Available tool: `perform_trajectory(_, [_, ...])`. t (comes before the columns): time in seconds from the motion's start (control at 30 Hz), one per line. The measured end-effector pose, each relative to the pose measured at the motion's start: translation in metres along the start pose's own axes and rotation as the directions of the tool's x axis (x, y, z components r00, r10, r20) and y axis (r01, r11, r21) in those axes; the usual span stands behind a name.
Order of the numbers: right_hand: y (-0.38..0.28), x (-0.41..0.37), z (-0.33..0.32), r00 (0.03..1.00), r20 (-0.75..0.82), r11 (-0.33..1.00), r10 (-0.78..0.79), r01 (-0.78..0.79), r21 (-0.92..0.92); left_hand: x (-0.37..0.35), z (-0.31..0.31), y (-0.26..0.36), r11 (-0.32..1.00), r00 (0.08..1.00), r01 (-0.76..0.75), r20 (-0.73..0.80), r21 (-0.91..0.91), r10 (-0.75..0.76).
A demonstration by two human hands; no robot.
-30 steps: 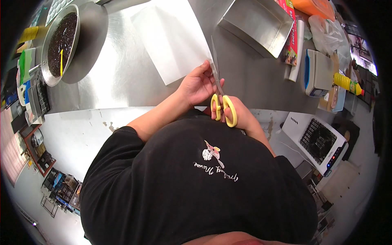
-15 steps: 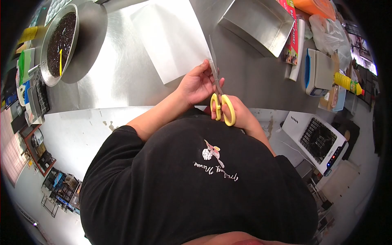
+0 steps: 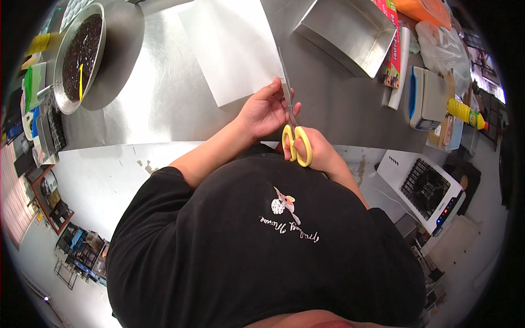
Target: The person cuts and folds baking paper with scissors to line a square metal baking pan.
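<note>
A white sheet of paper lies on the steel table, its near right corner reaching my left hand. My left thumb and fingers are pinched on that corner. My right hand grips a pair of scissors by its yellow handles, with fingers through the loops. The scissors' blades point away from me, along the paper's right edge and past my left fingertips. The blades look nearly closed; whether paper lies between them is hard to make out.
On the steel table, a pan of dark contents with a yellow utensil stands at left. A rectangular metal tin, a baking paper box, a white roll, a scale and a yellow bottle are at right.
The scissors' handles have come slightly closer together. The paper's near left corner has shifted a little away from me. My left hand has barely moved.
</note>
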State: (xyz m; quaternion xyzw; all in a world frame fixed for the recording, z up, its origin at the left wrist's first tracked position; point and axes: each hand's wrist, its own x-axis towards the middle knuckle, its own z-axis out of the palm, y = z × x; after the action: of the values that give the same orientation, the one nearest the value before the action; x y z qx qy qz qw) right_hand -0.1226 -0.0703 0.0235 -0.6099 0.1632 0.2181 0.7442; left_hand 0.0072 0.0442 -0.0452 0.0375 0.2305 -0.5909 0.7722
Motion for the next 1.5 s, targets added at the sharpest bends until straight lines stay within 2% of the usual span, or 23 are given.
perform_trajectory(0.2, [-0.003,-0.001,0.001,1.000,0.003,1.000,-0.012,0.012,-0.016,0.000,-0.001,-0.001,1.000,1.000,0.006,0.005,-0.017,-0.006])
perform_trajectory(0.27, [-0.004,-0.001,0.002,1.000,-0.014,0.999,0.024,-0.023,0.049,0.000,0.002,-0.002,1.000,1.000,0.000,-0.007,-0.002,0.000])
perform_trajectory(0.37, [-0.003,-0.001,0.001,1.000,-0.013,0.994,-0.005,0.007,0.107,-0.002,0.003,-0.005,1.000,1.000,0.012,-0.004,0.028,-0.012])
perform_trajectory(0.53, [-0.005,-0.002,0.000,0.999,-0.014,0.995,-0.029,0.030,0.097,-0.001,-0.002,-0.010,0.998,0.998,0.057,0.026,-0.002,-0.057])
perform_trajectory(0.7, [-0.003,-0.003,-0.001,0.999,-0.017,0.996,-0.048,0.050,0.078,-0.002,0.001,-0.010,0.998,0.998,0.056,-0.013,0.009,-0.056])
perform_trajectory(0.87, [0.001,-0.001,-0.001,0.996,-0.031,0.996,-0.084,0.084,-0.004,0.000,0.000,-0.011,0.999,0.999,0.053,-0.013,0.011,-0.053])
perform_trajectory(1.3, [0.001,-0.004,-0.002,0.998,-0.027,0.998,-0.063,0.063,0.020,-0.001,0.000,-0.013,0.999,0.999,0.042,-0.034,0.026,-0.041])
perform_trajectory(1.4, [-0.002,-0.007,-0.004,1.000,-0.027,0.998,-0.001,0.003,0.070,-0.001,-0.002,-0.013,0.999,0.999,0.020,-0.036,0.045,-0.018])
perform_trajectory(1.47, [0.000,-0.012,-0.011,0.993,0.014,0.986,0.114,-0.114,0.118,0.001,-0.012,-0.011,0.999,0.999,0.019,-0.035,0.047,-0.017])
perform_trajectory(1.5, [-0.005,-0.016,-0.015,0.994,0.025,0.993,0.109,-0.110,0.037,0.001,-0.016,-0.010,0.999,0.999,0.020,-0.034,0.049,-0.018])
